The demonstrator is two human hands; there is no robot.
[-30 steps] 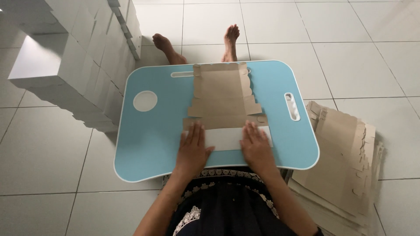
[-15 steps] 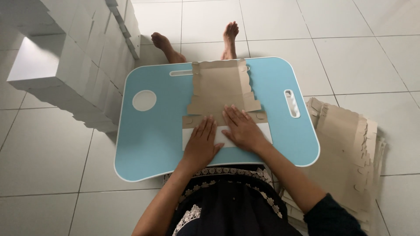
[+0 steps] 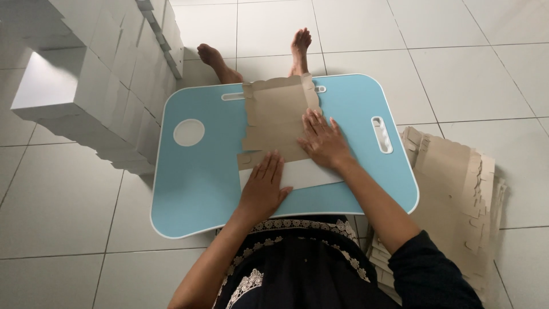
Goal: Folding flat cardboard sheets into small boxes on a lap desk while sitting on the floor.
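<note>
Box blank: flat brown cardboard box blank [image 3: 276, 119] lies mid-tabletop, long axis running away from the person, its near white flap [image 3: 303, 173] folded toward them.
Right hand: right hand [image 3: 323, 139] lies open, palm flat on the blank's right part, nearer its centre.
Left hand: left hand [image 3: 263, 186] lies open, pressing the white flap's left end.
Tabletop: light-blue lap tabletop [image 3: 200, 183].
Change: right hand has slid up from the flap onto the brown panel.

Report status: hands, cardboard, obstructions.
Left hand flat on white flap. Right hand pressing brown cardboard blank on blue lap tray. Nothing obstructing.
</note>
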